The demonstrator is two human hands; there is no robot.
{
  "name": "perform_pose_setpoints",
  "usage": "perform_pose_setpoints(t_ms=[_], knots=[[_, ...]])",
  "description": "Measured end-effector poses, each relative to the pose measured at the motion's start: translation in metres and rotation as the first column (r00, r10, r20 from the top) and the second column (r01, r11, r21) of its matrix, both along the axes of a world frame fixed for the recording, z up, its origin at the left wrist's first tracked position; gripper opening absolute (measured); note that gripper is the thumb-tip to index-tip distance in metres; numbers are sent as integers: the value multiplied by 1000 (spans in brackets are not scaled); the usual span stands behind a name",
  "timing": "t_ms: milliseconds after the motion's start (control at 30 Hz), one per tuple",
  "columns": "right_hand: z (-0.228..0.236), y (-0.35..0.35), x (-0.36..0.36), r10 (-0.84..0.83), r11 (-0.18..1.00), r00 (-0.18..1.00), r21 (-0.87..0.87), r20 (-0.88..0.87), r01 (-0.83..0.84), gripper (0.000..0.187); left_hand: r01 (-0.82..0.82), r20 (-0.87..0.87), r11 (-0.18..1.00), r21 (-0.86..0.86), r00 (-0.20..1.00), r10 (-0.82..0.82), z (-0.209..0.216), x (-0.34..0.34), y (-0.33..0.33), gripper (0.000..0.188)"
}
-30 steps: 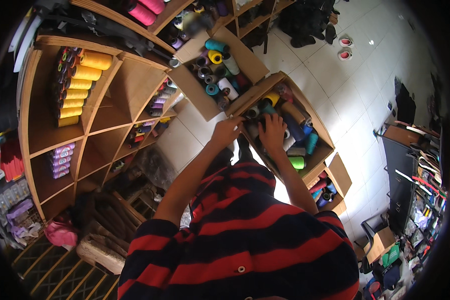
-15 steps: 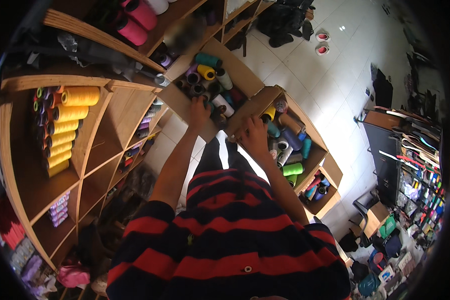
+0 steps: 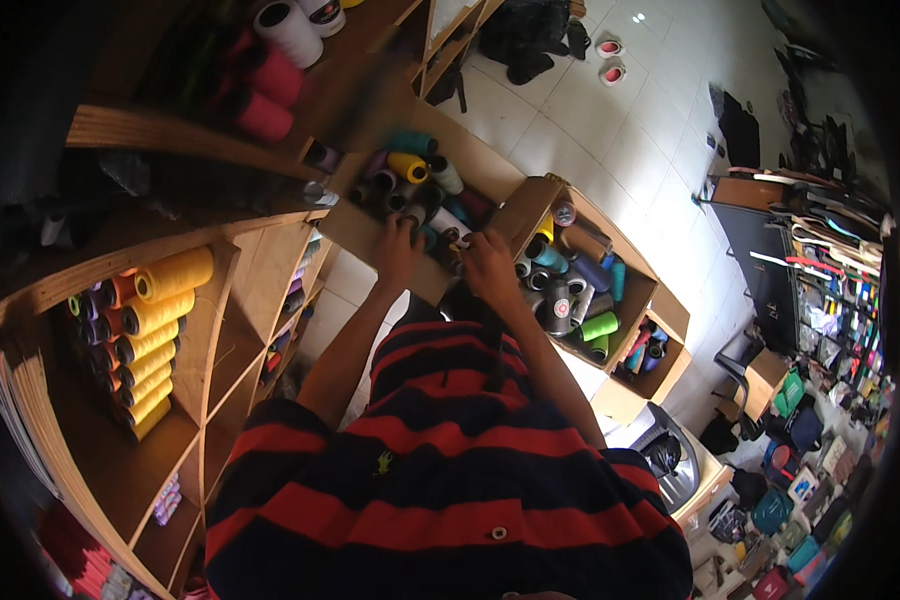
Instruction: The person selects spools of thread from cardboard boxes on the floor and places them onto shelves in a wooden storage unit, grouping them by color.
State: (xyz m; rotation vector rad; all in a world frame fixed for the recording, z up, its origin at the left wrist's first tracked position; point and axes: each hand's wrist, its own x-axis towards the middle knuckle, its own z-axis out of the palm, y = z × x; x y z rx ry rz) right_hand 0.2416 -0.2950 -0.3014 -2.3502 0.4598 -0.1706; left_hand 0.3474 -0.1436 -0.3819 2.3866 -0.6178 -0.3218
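Where two cartons stand just beside each other near the centre of the frame, we find both hands at the lower edge of the left carton. We see the left grip with its fingers bent down over that edge, and the right grip curled at the carton's lower right corner; since the knuckles hide the fingertips, we cannot make out whether either clasps a spool. Inside lie the thread spools, among them a yellow spool and a white spool, tipped at mixed angles and presumably kept from rolling by the walls. We judge that the splayed flap leaves room for both wrists. At right of centre, the right carton holds a similar jumble, with a lime-green spool near its lower edge. At left, we note yellow spools stacked sideways on a wooden shelf, probably so that their colour reads at a glance.
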Motion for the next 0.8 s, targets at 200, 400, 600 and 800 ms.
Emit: perform_pose_setpoints(t_ms=[200, 400, 600, 800], knots=[[-15, 5, 9, -52, 993, 997, 106, -65, 58, 16, -45, 83, 969, -244, 994, 67, 16, 16, 12, 24], [-38, 2, 20, -22, 986, 990, 159, -136, 44, 18, -89, 93, 947, -310, 988, 123, 19, 33, 19, 28], [-124, -18, 7, -150, 979, 924, 76, -351, 188, 28, -163, -58, 930, -328, 987, 152, 24, 32, 15, 30], [-128, -17, 38, -307, 815, 674, 180, -672, 550, 38, 19, 73, 928, -371, 997, 8, 27, 28, 14, 29]])
